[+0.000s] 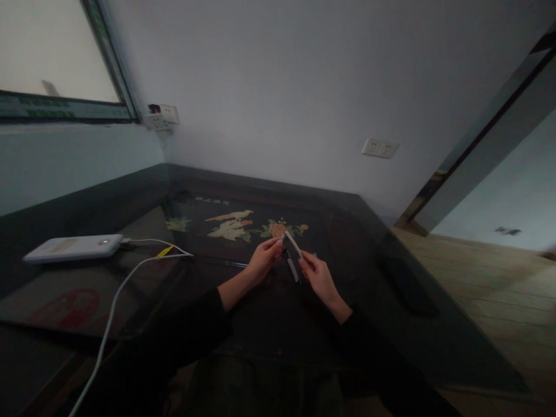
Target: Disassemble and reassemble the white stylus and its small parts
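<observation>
- Over the dark glass-topped table (369, 231), near its middle, both hands meet above the inlaid bird-and-flower panel (237, 226).
- Left hand (264, 259): fingers pinched narrow on the upper end of a thin pale strip (292, 244), thumb and fingertips closed on it.
- Right hand (318, 277): fingers curled in close, gripping the strip's lower end; a second slim dark piece (294, 270) hangs just beneath, touching or nearly so. What these pieces are is too small and dim to tell.
- Step in hand, as a judgement: the two slim pieces are being held together between the hands, aligned or parted; the next move would call for a steady pinch on both ends and a small, careful pull or push along the strip.
- Long axis: the strip runs on a slant, upper end pointing away toward the wall, lower end toward the right hand.
- Well apart at the left, a white power bank (73, 247) lies with a white cable (113, 307) trailing off.
</observation>
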The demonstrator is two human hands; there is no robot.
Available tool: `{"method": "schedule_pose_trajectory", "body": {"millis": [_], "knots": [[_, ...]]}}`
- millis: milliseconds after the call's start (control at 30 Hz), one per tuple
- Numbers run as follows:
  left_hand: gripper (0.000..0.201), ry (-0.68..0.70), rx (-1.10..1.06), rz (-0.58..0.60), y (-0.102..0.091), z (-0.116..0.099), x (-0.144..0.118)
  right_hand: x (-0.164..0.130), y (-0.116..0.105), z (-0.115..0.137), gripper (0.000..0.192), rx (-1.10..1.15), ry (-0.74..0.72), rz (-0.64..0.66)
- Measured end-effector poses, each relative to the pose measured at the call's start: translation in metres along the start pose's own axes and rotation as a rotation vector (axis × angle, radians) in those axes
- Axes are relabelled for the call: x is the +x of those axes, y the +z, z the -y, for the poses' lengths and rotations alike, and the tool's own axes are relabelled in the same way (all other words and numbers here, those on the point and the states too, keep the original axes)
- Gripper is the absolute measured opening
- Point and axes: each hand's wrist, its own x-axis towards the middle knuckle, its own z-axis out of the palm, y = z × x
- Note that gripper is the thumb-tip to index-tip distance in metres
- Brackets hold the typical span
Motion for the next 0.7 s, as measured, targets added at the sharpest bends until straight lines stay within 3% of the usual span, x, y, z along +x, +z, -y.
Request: {"method": "schedule_pose_trajectory", "body": {"millis": [467, 700], "knots": [[0.038, 0.030, -0.045, 0.045, -0.003, 0.001, 0.002, -0.010, 0.007, 0.013, 0.051, -0.026, -0.113, 0.097], [0.042, 0.027, -0.008, 0.023, -0.006, 0.005, 0.004, -0.005, 0.002, 0.005, 0.047, -0.094, -0.152, 0.054]]}}
